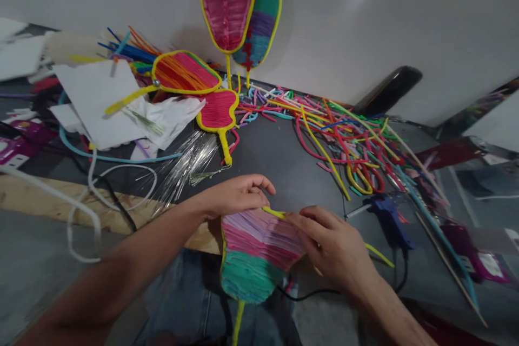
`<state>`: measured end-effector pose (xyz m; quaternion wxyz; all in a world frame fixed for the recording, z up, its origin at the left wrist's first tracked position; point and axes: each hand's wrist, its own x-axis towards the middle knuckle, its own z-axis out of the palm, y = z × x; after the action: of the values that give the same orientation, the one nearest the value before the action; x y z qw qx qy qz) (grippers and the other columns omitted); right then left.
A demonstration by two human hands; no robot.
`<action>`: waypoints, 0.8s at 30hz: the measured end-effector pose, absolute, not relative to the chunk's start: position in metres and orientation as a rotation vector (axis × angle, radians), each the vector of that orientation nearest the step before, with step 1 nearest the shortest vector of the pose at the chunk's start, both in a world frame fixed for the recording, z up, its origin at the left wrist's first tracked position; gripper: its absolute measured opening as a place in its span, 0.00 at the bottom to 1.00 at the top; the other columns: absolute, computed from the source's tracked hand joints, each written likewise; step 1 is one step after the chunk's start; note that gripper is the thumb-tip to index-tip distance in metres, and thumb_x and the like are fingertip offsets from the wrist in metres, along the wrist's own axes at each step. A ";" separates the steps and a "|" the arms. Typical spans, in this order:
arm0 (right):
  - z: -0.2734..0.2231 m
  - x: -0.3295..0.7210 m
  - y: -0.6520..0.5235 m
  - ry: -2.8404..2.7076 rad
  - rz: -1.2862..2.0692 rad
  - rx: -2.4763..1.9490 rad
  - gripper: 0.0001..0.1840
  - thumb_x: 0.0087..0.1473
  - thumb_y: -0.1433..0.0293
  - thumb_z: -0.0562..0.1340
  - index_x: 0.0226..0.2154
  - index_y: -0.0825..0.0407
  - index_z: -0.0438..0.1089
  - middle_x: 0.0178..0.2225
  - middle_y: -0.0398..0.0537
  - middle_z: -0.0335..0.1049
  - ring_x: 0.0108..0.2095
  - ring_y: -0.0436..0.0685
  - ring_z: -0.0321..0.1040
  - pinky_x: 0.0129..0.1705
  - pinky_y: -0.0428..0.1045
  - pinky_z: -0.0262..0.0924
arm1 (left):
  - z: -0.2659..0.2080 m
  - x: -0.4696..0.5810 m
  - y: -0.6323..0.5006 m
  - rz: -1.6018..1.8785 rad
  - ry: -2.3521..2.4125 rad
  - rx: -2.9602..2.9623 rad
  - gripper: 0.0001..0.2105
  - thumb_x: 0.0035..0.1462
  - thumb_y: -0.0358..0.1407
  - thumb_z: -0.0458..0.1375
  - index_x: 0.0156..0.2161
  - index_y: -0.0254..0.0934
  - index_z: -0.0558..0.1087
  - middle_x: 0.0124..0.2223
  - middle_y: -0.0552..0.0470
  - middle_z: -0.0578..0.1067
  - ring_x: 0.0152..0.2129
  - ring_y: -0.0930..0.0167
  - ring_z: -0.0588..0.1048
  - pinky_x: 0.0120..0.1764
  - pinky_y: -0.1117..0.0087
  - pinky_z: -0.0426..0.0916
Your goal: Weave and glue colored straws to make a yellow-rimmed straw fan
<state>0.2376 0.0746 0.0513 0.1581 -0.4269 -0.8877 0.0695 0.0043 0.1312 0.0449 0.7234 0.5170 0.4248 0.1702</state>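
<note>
A hand fan (255, 259) covered in lilac, pink and green fuzzy stripes is held over my lap. Its yellow handle (238, 324) points down toward me, and yellow trim runs along its left side. My left hand (243, 194) is closed at the fan's top left edge, fingers bent over the rim. With its fingers pinched, my right hand (334, 240) presses a yellow pipe cleaner (274, 212) against the top edge. A yellow tail (379, 254) shows beyond the right hand, seemingly of the same strip. The right fingertips partly cover the fan's right corner.
Finished fans (227, 11) lean on the back wall; others (219, 111) lie below. Loose pipe cleaners (344, 140) cover the table's right side. A blue glue gun (391, 221) lies near my right hand. Thin wires (186, 162), papers (101, 102) and a white cable (97, 221) are left.
</note>
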 end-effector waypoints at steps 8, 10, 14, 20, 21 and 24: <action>0.052 0.236 0.075 -2.547 0.198 -1.235 0.19 0.57 0.76 0.54 0.46 0.45 0.73 0.35 0.47 0.73 0.33 0.53 0.70 0.34 0.46 0.64 | 0.039 0.005 0.130 0.373 0.952 1.157 0.19 0.43 0.28 0.55 0.44 0.38 0.66 0.33 0.58 0.71 0.22 0.78 0.65 0.25 0.76 0.57; 0.053 0.236 0.076 -2.562 0.199 -1.244 0.19 0.57 0.76 0.54 0.46 0.46 0.73 0.34 0.47 0.73 0.32 0.53 0.70 0.33 0.45 0.63 | 0.037 0.006 0.130 0.392 0.951 1.167 0.19 0.43 0.28 0.55 0.44 0.38 0.66 0.32 0.59 0.70 0.22 0.78 0.65 0.25 0.76 0.57; 0.056 0.235 0.077 -2.599 0.188 -1.247 0.17 0.57 0.75 0.55 0.45 0.46 0.73 0.34 0.46 0.73 0.32 0.53 0.70 0.33 0.46 0.62 | 0.036 0.006 0.129 0.415 0.962 1.154 0.19 0.43 0.27 0.55 0.45 0.38 0.66 0.30 0.61 0.68 0.21 0.79 0.63 0.24 0.77 0.55; 0.060 0.231 0.081 -2.595 0.152 -1.189 0.13 0.57 0.74 0.56 0.41 0.48 0.73 0.36 0.48 0.74 0.33 0.54 0.69 0.35 0.47 0.61 | 0.039 0.007 0.129 0.424 0.958 1.142 0.21 0.42 0.26 0.55 0.46 0.38 0.65 0.28 0.61 0.68 0.20 0.79 0.62 0.24 0.76 0.55; 0.060 0.230 0.082 -2.598 0.153 -1.178 0.13 0.57 0.74 0.56 0.42 0.48 0.73 0.36 0.48 0.75 0.33 0.54 0.69 0.35 0.47 0.61 | 0.039 0.007 0.130 0.426 0.957 1.139 0.21 0.42 0.27 0.55 0.46 0.38 0.65 0.28 0.61 0.68 0.20 0.79 0.62 0.24 0.76 0.55; 0.062 0.228 0.083 -2.624 0.175 -1.156 0.15 0.56 0.76 0.57 0.44 0.47 0.72 0.35 0.47 0.75 0.32 0.54 0.69 0.34 0.48 0.60 | 0.041 0.008 0.130 0.429 0.953 1.133 0.21 0.42 0.27 0.55 0.46 0.37 0.64 0.28 0.61 0.68 0.20 0.79 0.62 0.24 0.76 0.55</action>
<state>0.2279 0.0827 0.0620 0.1343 -0.3988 -0.9051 0.0602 0.0077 0.1296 0.0406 0.7174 0.5121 0.4308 0.1937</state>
